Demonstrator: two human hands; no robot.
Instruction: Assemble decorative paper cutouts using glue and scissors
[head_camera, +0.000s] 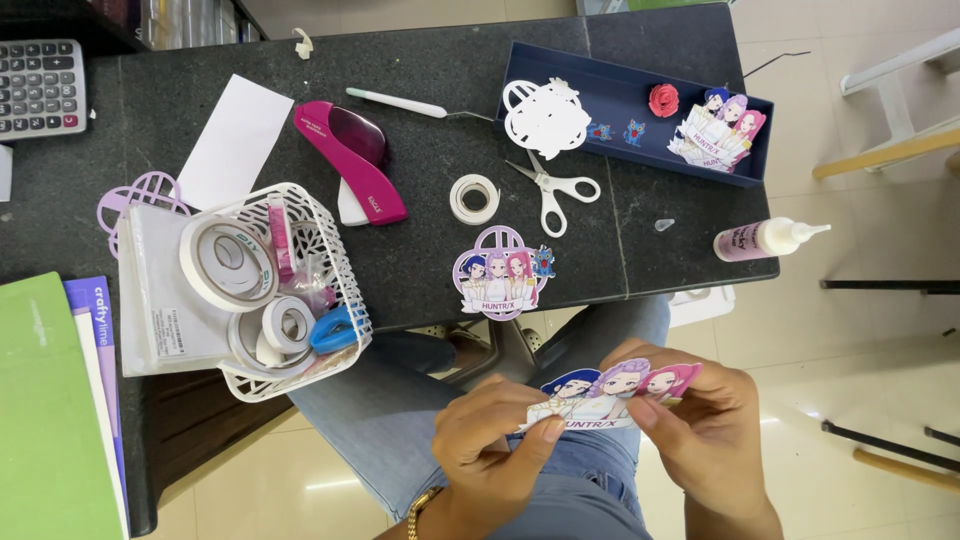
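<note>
Both of my hands hold a paper cut-out of three cartoon heads (610, 392), with blue, purple and pink hair, over my lap. My left hand (495, 440) pinches its lower left edge. Its right end is pinched by my right hand (705, 425). A matching cut-out mounted on a purple round base (500, 272) lies on the dark table (420, 70) just above my hands.
A white basket (330, 240) holds tape rolls at the left. Scissors (553, 190), a small tape roll (473, 197), a pink stapler (350, 155), a glue bottle (765, 238) and a navy box (620, 90) with more cut-outs lie on the table. Green and purple books (50, 400) sit far left.
</note>
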